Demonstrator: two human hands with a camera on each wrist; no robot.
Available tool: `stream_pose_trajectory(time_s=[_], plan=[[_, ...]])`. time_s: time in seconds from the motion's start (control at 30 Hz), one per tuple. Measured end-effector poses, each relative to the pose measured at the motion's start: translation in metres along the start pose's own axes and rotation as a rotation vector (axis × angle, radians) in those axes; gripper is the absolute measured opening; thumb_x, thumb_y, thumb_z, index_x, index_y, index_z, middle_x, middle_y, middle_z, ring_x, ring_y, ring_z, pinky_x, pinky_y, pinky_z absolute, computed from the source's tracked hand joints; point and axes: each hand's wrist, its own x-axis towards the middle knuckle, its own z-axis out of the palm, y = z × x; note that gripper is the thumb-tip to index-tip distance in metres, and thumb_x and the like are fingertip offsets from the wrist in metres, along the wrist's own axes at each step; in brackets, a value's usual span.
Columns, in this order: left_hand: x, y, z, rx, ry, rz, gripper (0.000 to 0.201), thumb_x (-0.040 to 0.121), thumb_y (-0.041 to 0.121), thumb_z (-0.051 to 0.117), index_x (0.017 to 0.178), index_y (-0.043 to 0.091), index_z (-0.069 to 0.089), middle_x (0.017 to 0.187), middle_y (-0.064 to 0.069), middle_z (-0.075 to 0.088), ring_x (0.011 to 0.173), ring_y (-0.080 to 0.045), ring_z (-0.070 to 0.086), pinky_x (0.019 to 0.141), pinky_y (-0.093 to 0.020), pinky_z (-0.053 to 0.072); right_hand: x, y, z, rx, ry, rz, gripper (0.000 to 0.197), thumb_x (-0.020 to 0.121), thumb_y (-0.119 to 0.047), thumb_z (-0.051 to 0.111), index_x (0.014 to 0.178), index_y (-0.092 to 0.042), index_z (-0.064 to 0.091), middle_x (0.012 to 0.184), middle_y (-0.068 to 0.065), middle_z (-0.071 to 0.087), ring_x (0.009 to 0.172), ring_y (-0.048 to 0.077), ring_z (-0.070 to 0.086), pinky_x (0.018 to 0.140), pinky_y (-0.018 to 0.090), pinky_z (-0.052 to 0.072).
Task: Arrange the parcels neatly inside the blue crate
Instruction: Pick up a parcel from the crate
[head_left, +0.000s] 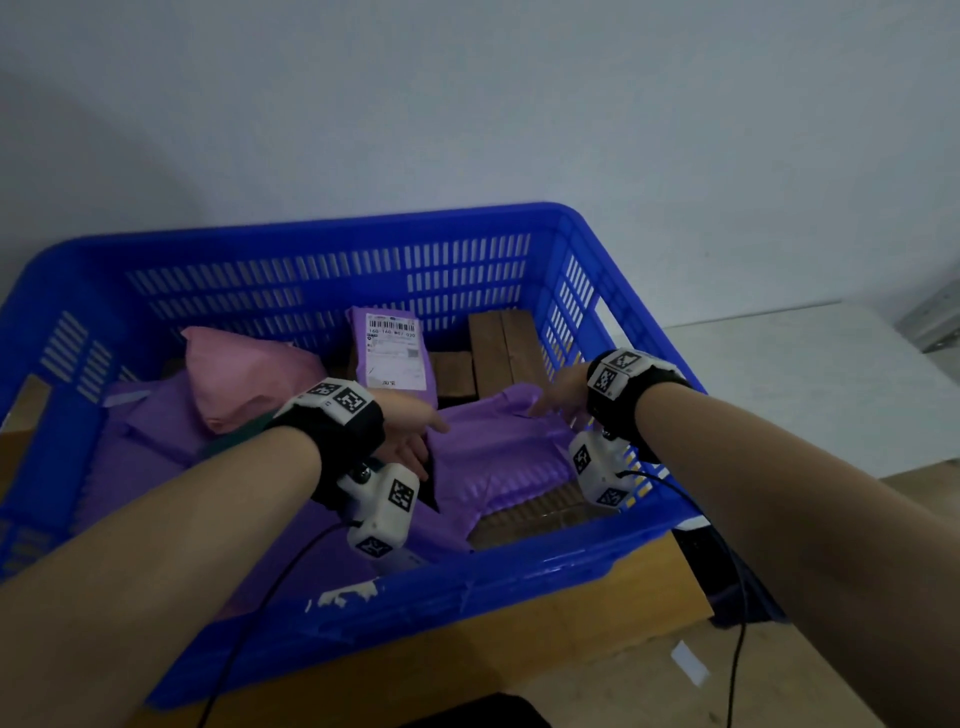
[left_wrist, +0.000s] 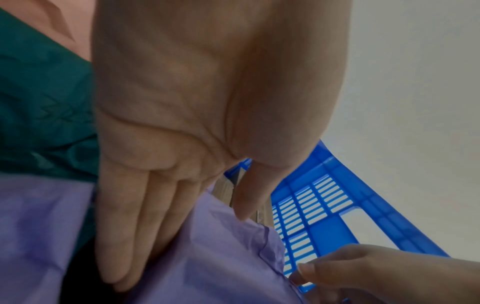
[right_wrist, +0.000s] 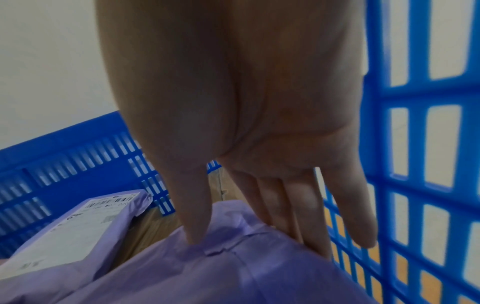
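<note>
The blue crate (head_left: 322, 228) holds several parcels. A large purple padded parcel (head_left: 498, 457) lies tilted in its right half. My left hand (head_left: 410, 436) holds its left edge: in the left wrist view the thumb (left_wrist: 241, 214) lies on top and straight fingers (left_wrist: 124, 246) run under the purple parcel (left_wrist: 221, 257). My right hand (head_left: 556, 400) pinches the far right corner. In the right wrist view its thumb (right_wrist: 197, 232) presses the purple parcel (right_wrist: 233, 273) from above, with the fingers (right_wrist: 301, 216) behind the edge, close to the crate wall (right_wrist: 374, 144).
A labelled purple parcel (head_left: 392, 358) leans at the back wall and a pink parcel (head_left: 249, 379) sits to its left. A green parcel (head_left: 234, 441) and more purple ones (head_left: 140, 452) fill the left side. Wooden slats (head_left: 498, 348) show at the back right.
</note>
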Motion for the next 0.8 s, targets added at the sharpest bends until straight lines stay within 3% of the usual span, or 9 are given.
stream_pose_trajectory(time_s=[0.17, 0.27, 0.33, 0.43, 0.53, 0.6, 0.67, 0.7, 0.8], plan=[[-0.004, 0.005, 0.006, -0.019, 0.051, 0.123, 0.061, 0.1, 0.027, 0.04, 0.151, 0.008, 0.013, 0.151, -0.027, 0.029, 0.125, -0.038, 0.051, 0.093, -0.039, 0.046, -0.006, 0.001, -0.008, 0.08, 0.02, 0.01, 0.059, 0.089, -0.038, 0.062, 0.129, 0.003, 0.049, 0.092, 0.014, 0.058, 0.067, 0.024, 0.055, 0.054, 0.032, 0.046], [-0.01, 0.012, 0.008, -0.026, 0.073, 0.199, 0.057, 0.1, 0.025, 0.04, 0.149, 0.003, 0.02, 0.146, -0.027, 0.035, 0.117, -0.039, 0.056, 0.085, -0.036, 0.051, -0.018, 0.0, -0.02, 0.056, 0.071, -0.008, 0.056, 0.09, -0.037, 0.061, 0.128, 0.003, 0.05, 0.078, 0.01, 0.052, 0.066, 0.024, 0.052, 0.063, 0.035, 0.048], [-0.018, 0.02, 0.009, -0.034, 0.058, 0.256, 0.055, 0.099, 0.024, 0.041, 0.147, 0.001, 0.025, 0.142, -0.028, 0.042, 0.112, -0.038, 0.058, 0.078, -0.034, 0.053, -0.023, -0.002, -0.033, 0.102, 0.063, -0.009, 0.056, 0.088, -0.035, 0.063, 0.129, 0.001, 0.049, 0.088, 0.015, 0.056, 0.077, 0.029, 0.057, 0.07, 0.037, 0.051], [-0.033, 0.035, 0.004, -0.052, 0.07, 0.317, 0.058, 0.098, 0.025, 0.043, 0.148, 0.001, 0.024, 0.142, -0.03, 0.042, 0.115, -0.038, 0.057, 0.081, -0.035, 0.052, -0.037, -0.012, -0.052, 0.145, 0.062, -0.029, 0.057, 0.086, -0.037, 0.065, 0.129, -0.004, 0.05, 0.109, 0.016, 0.061, 0.093, 0.033, 0.062, 0.083, 0.041, 0.054], [-0.048, 0.048, -0.009, -0.105, 0.13, 0.383, 0.063, 0.098, 0.026, 0.044, 0.149, 0.0, 0.017, 0.143, -0.034, 0.037, 0.121, -0.042, 0.053, 0.09, -0.039, 0.049, -0.058, -0.024, -0.07, 0.089, 0.212, -0.095, 0.042, 0.087, -0.041, 0.062, 0.119, -0.014, 0.052, 0.077, 0.005, 0.05, 0.067, 0.022, 0.05, 0.062, 0.028, 0.043], [-0.059, 0.052, -0.021, -0.166, 0.203, 0.445, 0.064, 0.098, 0.023, 0.046, 0.15, 0.002, 0.015, 0.144, -0.035, 0.034, 0.119, -0.044, 0.053, 0.093, -0.042, 0.048, -0.061, -0.031, -0.081, 0.105, 0.298, -0.14, 0.053, 0.077, -0.053, 0.061, 0.114, -0.015, 0.054, 0.076, 0.005, 0.05, 0.077, 0.026, 0.054, 0.068, 0.027, 0.045], [-0.069, 0.055, -0.033, -0.241, 0.271, 0.505, 0.063, 0.097, 0.023, 0.049, 0.149, 0.005, 0.018, 0.146, -0.03, 0.032, 0.122, -0.043, 0.05, 0.092, -0.04, 0.046, -0.061, -0.04, -0.088, 0.224, 0.321, -0.173, 0.06, 0.07, -0.059, 0.061, 0.107, -0.013, 0.052, 0.073, 0.01, 0.053, 0.086, 0.033, 0.06, 0.081, 0.038, 0.052], [-0.073, 0.055, -0.039, -0.28, 0.302, 0.54, 0.061, 0.096, 0.023, 0.05, 0.148, 0.007, 0.022, 0.147, -0.027, 0.032, 0.123, -0.041, 0.049, 0.091, -0.04, 0.045, -0.062, -0.045, -0.09, 0.337, 0.314, -0.185, 0.056, 0.075, -0.057, 0.062, 0.106, -0.012, 0.05, 0.071, 0.013, 0.053, 0.08, 0.034, 0.061, 0.078, 0.039, 0.052], [-0.082, 0.053, -0.057, -0.379, 0.373, 0.632, 0.055, 0.096, 0.026, 0.05, 0.145, 0.009, 0.031, 0.146, -0.016, 0.036, 0.126, -0.038, 0.044, 0.091, -0.04, 0.043, -0.064, -0.06, -0.089, 0.634, 0.254, -0.211, 0.047, 0.085, -0.054, 0.057, 0.108, -0.014, 0.048, 0.067, 0.012, 0.046, 0.055, 0.024, 0.047, 0.059, 0.026, 0.041]])
